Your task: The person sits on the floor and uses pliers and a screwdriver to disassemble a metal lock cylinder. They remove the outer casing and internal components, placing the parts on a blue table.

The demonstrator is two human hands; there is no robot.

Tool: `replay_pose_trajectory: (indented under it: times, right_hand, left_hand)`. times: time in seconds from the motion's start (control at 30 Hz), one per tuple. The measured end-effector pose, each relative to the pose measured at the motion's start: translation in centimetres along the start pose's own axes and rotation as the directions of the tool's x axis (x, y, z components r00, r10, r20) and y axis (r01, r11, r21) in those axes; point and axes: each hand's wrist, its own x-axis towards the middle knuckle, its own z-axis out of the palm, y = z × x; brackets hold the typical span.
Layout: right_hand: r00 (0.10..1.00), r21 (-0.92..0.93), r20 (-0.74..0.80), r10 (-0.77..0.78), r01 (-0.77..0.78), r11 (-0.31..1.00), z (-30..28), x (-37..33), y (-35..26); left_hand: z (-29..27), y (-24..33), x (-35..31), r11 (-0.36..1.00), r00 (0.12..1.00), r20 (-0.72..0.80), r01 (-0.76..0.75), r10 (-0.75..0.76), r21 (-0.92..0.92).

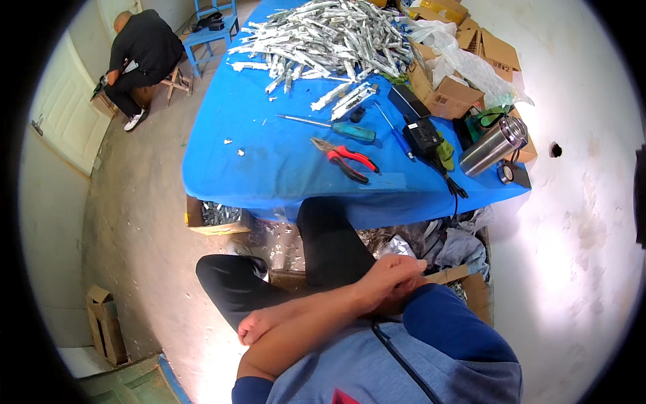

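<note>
My arms are crossed in front of my body. My left hand (pixel 393 275) lies at the right, fingers curled against my right forearm close to the dark blue sleeve; its fingertips are partly hidden. At the left, my right hand (pixel 262 322) has its fingers bent around my left forearm (pixel 303 333). Neither hand holds a tool. Beyond them on the blue-covered table (pixel 262 161) lie red-handled pliers (pixel 346 160), a teal-handled screwdriver (pixel 336 128) and a thinner blue-handled screwdriver (pixel 397 135). A large heap of whitish-grey strip-like parts (pixel 330 37) covers the far end.
A steel flask (pixel 494 145), a black power adapter (pixel 422 137) and cardboard boxes (pixel 447 94) crowd the table's right side. An open box of small parts (pixel 219 217) stands beneath its left edge. Another person (pixel 145 57) sits far left near a blue chair (pixel 208 37).
</note>
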Motion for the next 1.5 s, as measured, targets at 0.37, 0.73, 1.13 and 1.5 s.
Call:
replay_pose_trajectory:
  times: [0.37, 0.73, 1.13, 1.5]
  right_hand:
    - [0.999, -0.176, 0.019, 0.05, -0.046, 0.983, 0.0, 2.8, 1.4]
    - [0.998, -0.229, -0.024, 0.051, -0.055, 0.972, -0.1, 2.4, 1.4]
    - [0.997, -0.259, -0.046, 0.067, -0.076, 0.963, -0.1, 3.0, 2.0]
    - [0.993, -0.274, -0.083, 0.087, -0.106, 0.956, -0.3, 3.0, 2.2]
  left_hand:
    - [1.2, -3.7, 0.4, 1.0, 0.996, -0.094, 0.007, -0.008, -0.011]
    - [1.7, -4.8, 1.0, 0.997, 0.998, -0.056, 0.021, -0.017, 0.068]
    - [1.9, -4.4, 1.0, 0.992, 0.992, -0.107, -0.057, 0.069, 0.11]
    - [1.6, -4.4, 0.9, 0.992, 0.992, -0.094, -0.078, 0.088, 0.103]
